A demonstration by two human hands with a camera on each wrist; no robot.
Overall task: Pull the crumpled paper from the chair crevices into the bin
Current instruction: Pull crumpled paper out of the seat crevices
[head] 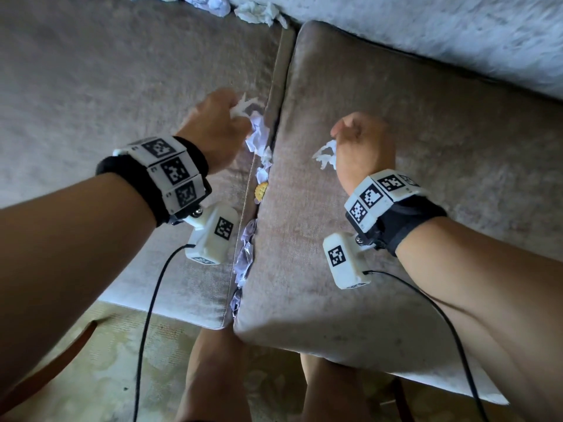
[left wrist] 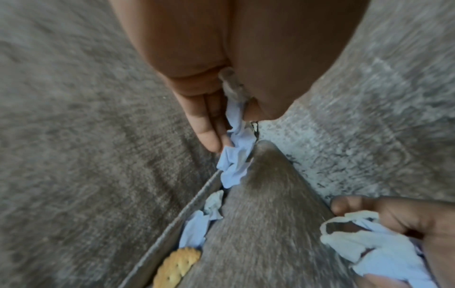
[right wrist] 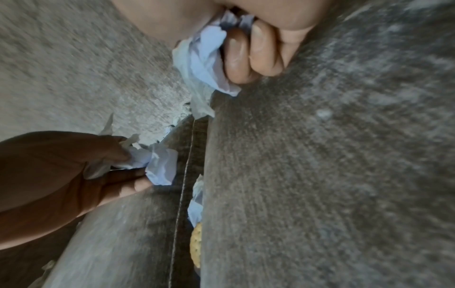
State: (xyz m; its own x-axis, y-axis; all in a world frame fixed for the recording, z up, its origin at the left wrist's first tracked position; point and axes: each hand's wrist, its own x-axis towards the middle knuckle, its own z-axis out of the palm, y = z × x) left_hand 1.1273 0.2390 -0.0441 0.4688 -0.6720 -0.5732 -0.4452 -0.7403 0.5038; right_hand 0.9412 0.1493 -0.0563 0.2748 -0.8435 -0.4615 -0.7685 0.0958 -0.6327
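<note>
Crumpled white paper [head: 258,134] sticks out of the crevice between two grey-brown seat cushions. My left hand [head: 217,123] pinches a wad of that paper [left wrist: 235,155] at the crevice's upper part. My right hand [head: 361,141] hovers over the right cushion [head: 411,208], fingers curled round another paper wad [head: 326,153], seen close in the right wrist view [right wrist: 204,60]. More paper scraps [head: 245,257] fill the crevice nearer to me. No bin is in view.
A round yellow biscuit [head: 261,188] sits wedged in the crevice between the paper bits. Further paper wads [head: 256,12] lie along the back crevice under the pale backrest [head: 441,35]. My legs [head: 213,376] stand against the seat front, on patterned floor [head: 106,360].
</note>
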